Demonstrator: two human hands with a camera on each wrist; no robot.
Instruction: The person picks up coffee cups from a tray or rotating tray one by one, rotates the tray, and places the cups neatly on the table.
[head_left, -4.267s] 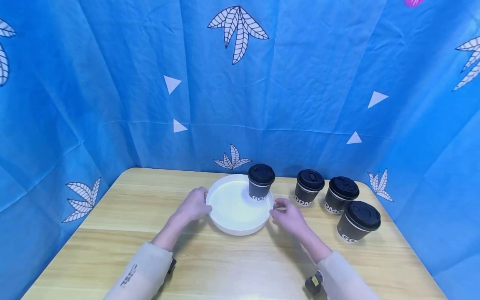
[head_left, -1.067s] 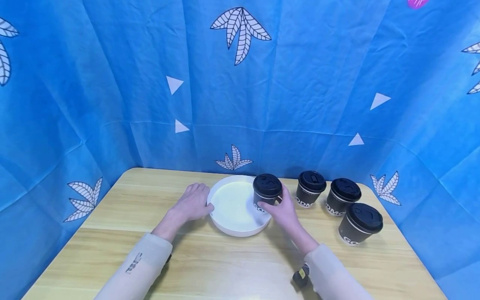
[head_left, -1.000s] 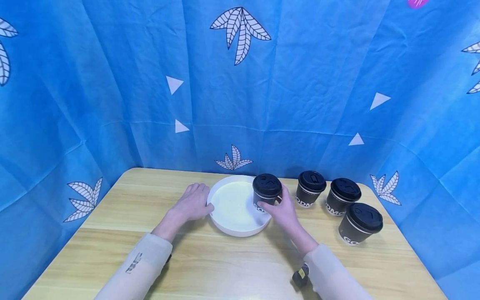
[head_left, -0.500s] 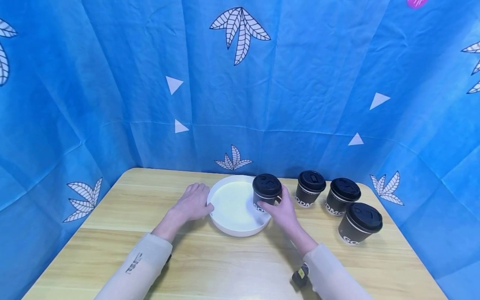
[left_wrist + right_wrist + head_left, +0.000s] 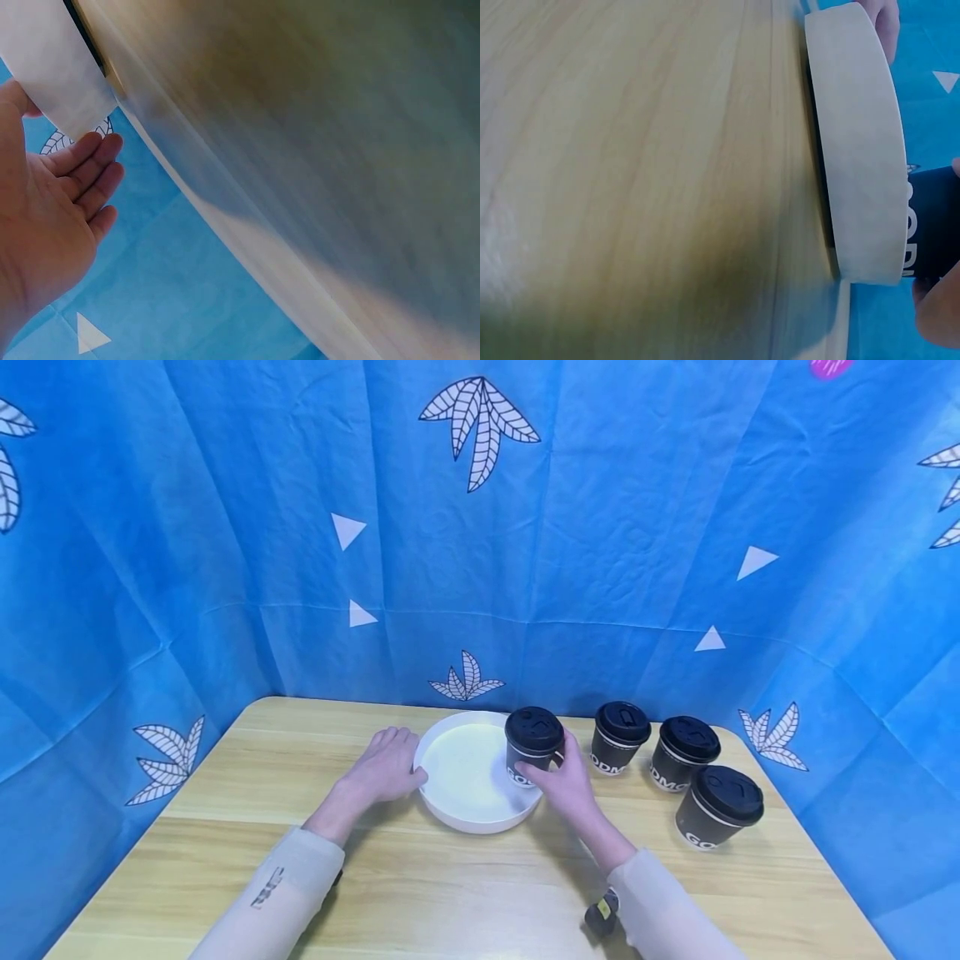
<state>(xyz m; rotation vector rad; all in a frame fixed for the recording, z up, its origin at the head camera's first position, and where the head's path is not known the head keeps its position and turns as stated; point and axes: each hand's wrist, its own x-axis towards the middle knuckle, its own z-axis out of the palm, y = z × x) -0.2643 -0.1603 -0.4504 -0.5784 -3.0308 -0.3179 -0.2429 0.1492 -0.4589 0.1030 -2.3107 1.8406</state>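
A white round tray (image 5: pixel 472 768) with a low wall sits on the wooden table. My left hand (image 5: pixel 384 766) is at its left side, the thumb over the rim and the fingers by the outer wall. In the left wrist view, the fingers (image 5: pixel 86 169) bend toward the tray's wall (image 5: pixel 56 60). Inside the tray, at the right, stands a black paper coffee cup (image 5: pixel 531 743) with a black lid, upright. My right hand (image 5: pixel 564 781) grips this cup from the right, thumb across its front. Part of the cup (image 5: pixel 932 221) shows above the tray's wall in the right wrist view.
To the right of the tray stand three more lidded black paper cups: one at the back (image 5: pixel 617 739), one beside it (image 5: pixel 682 753) and one nearer (image 5: pixel 718 807). Behind the table (image 5: pixel 450 893) hangs a blue patterned curtain (image 5: pixel 637 527).
Since the oldest frame my right hand has gone from the tray's rim to the cup, which has shifted toward the front right. Over the last second the hands have held still.
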